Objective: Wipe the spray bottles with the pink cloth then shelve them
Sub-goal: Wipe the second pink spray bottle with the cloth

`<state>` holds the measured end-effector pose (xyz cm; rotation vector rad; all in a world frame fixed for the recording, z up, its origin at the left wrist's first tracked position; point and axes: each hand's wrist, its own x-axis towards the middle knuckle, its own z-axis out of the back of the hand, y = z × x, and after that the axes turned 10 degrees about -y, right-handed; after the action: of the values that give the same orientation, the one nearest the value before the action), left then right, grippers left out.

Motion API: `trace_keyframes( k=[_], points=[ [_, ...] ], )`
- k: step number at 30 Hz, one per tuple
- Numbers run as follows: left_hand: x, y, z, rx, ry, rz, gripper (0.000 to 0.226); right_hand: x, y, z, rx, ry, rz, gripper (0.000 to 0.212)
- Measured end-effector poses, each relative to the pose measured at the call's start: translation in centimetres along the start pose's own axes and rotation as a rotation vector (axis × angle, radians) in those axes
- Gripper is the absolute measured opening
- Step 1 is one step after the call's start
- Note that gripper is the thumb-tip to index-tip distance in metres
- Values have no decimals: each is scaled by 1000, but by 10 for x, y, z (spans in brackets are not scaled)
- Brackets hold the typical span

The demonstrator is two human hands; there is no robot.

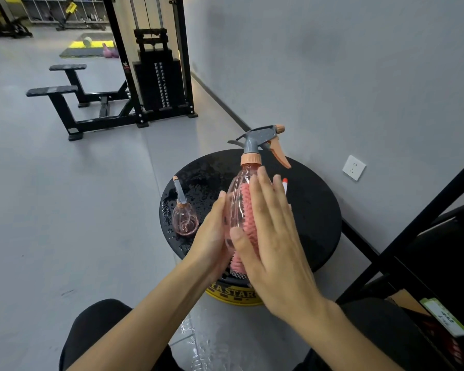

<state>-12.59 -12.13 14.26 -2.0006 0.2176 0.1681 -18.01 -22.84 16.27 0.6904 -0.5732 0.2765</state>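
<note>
Over the black round top (310, 210), left hand (212, 236) is wrapped round the big spray bottle (236, 194), held upright. Right hand (268, 236) is flat, fingers straight, pressing the pink cloth (247, 210) against its side. The smaller bottle (185, 219) stands just left of that grip.

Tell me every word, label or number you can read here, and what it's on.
"YASTAR": on the yellow band under the black round seat; the rest is hidden.
Green and white label by the dark rack: marks too blurred to read.
Small red logo on the weight machine: too small to read.
</note>
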Motion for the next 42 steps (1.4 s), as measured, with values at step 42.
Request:
trace_keyframes(
  k=[42],
  points=[
    [-9, 10, -4, -5, -9, -107, 50, 15, -2, 2, 20, 33, -42, 64]
  ],
)
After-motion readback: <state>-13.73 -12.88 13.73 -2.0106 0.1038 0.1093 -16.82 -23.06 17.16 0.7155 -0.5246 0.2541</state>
